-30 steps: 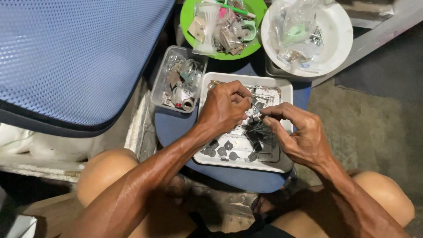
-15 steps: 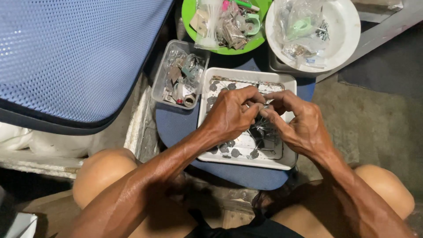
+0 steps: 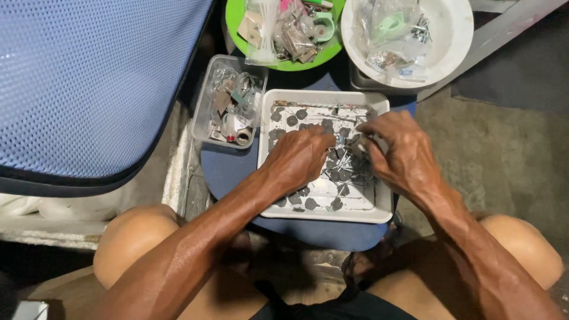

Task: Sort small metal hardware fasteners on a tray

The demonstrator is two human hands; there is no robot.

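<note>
**Both hands pick through small metal parts in a white tray**

At the bottom of the frame two bare knees frame the scene, with both forearms reaching up from the lower edge toward the centre. The left hand lies over the middle of the white tray, fingers curled and tips pinched narrowly down among the small metal parts; whether it actually holds one cannot be told. The right hand sits just beside it, right of centre, its fingertips also drawn close together over the same tangle of thin pins and dark flat pieces, its grip equally unclear. The tray rests on a round blue seat.

Left of the tray, touching its side, stands a clear plastic box of mixed hardware. Further up, at the top edge, a green plate holds bagged bits, and a white bowl to its right holds more clear bags. A blue mesh chair back fills the upper left.
</note>
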